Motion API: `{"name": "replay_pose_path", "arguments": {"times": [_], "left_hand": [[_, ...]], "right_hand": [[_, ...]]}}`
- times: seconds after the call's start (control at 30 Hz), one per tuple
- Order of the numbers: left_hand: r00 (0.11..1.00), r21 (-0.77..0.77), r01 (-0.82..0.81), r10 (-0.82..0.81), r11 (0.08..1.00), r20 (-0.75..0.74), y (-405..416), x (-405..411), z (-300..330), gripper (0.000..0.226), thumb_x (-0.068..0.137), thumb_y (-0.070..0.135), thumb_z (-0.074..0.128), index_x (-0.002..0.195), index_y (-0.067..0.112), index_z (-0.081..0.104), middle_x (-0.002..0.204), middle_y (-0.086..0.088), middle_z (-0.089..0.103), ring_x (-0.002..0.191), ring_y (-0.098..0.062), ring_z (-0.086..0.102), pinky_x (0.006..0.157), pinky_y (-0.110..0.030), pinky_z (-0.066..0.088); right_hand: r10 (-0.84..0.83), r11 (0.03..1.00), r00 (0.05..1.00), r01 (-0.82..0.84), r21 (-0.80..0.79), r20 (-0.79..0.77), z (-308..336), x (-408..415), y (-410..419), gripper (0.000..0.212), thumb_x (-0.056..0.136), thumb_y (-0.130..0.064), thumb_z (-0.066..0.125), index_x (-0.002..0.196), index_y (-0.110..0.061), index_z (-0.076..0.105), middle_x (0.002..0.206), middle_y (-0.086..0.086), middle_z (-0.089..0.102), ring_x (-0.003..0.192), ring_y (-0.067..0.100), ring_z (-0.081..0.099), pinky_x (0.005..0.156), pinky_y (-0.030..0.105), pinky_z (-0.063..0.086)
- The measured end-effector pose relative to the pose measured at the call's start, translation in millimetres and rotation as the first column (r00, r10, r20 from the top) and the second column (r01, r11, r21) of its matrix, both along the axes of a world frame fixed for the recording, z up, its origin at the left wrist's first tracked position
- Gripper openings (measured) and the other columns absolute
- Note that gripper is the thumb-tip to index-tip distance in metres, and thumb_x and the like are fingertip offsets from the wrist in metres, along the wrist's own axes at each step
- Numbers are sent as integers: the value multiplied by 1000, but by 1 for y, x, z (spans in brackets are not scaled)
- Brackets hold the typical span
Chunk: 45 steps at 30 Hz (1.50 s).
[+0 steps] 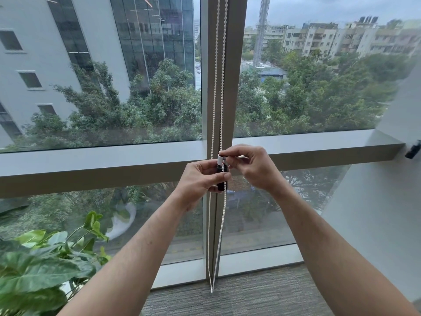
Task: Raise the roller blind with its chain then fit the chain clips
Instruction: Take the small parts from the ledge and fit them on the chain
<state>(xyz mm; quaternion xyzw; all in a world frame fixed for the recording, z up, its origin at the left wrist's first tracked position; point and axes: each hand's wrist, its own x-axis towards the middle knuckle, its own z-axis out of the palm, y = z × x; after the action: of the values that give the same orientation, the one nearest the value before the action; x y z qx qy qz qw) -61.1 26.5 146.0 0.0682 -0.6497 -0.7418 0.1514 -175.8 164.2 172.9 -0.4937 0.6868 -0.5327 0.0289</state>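
A white bead chain hangs in two strands down the grey window post and loops just above the carpet. My left hand grips a small black clip with a white top piece, held against the right strand at the height of the horizontal window bar. My right hand pinches the white top piece and the chain from the right. The roller blind itself is out of view above the frame.
A leafy green plant stands at the lower left. The grey horizontal window bar runs behind my hands. A white wall with a small black fitting is at the right. Grey carpet covers the floor.
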Motion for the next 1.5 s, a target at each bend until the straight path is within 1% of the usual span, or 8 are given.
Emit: {"name": "replay_pose_path", "arguments": {"times": [0.2,0.43,0.63,0.8,0.97,1.07,1.37,1.5], "left_hand": [[1000,-8,-4,4,1000,5,-1,0,0,33,77,1,77,110,4,71,82,1,77,69,-10,69,60,-29,55],[1000,-1,-8,8,1000,-7,-3,2,-1,41,69,12,81,108,5,72,89,-6,77,74,-16,70,63,-33,56],[1000,12,7,-7,1000,-21,-5,3,1,38,69,16,81,106,7,74,93,-8,77,79,-20,71,67,-37,57],[1000,31,-13,13,999,-16,-5,4,0,41,71,15,79,109,2,71,90,-7,77,73,-20,70,65,-35,56],[1000,33,-5,6,999,-26,-6,6,-1,36,70,14,79,105,8,74,92,-9,78,77,-26,70,73,-43,57],[999,56,13,-11,998,-47,-4,6,0,31,71,12,77,102,8,74,90,-8,78,79,-23,74,67,-39,59],[999,58,6,-5,998,-32,-9,6,-10,35,70,7,79,104,0,71,93,-12,77,80,-27,74,68,-37,57],[999,45,-8,10,999,-42,-11,6,-12,37,73,4,78,108,-2,69,96,-13,76,83,-28,73,72,-38,58]], "right_hand": [[11,1000,1000,-11,-9,1,-3,0,-2,22,88,-3,69,106,-13,76,104,3,75,99,19,72,91,46,58],[18,997,1000,-17,69,-11,-11,-1,-2,31,93,-8,64,116,-26,72,105,-3,70,99,17,69,91,42,58],[61,990,998,-58,131,-19,-13,7,4,45,93,-8,64,128,-36,60,109,-11,65,106,7,65,89,27,56],[129,966,991,-135,220,40,-12,11,5,62,88,5,66,139,-25,50,113,-18,61,108,10,67,92,29,57],[156,954,984,-173,246,88,-22,11,4,77,82,10,70,142,-30,42,120,1,64,107,17,68,93,37,58],[165,955,978,-190,226,125,-30,14,-2,88,76,11,75,143,-31,37,122,13,62,104,22,70,88,41,60],[108,987,994,-108,115,7,-53,17,-11,80,74,11,70,138,-27,42,131,10,53,107,25,68,77,45,63],[92,993,993,-87,75,-71,-58,19,-11,79,77,5,72,140,-32,41,155,3,32,125,27,57,89,40,60]]}}
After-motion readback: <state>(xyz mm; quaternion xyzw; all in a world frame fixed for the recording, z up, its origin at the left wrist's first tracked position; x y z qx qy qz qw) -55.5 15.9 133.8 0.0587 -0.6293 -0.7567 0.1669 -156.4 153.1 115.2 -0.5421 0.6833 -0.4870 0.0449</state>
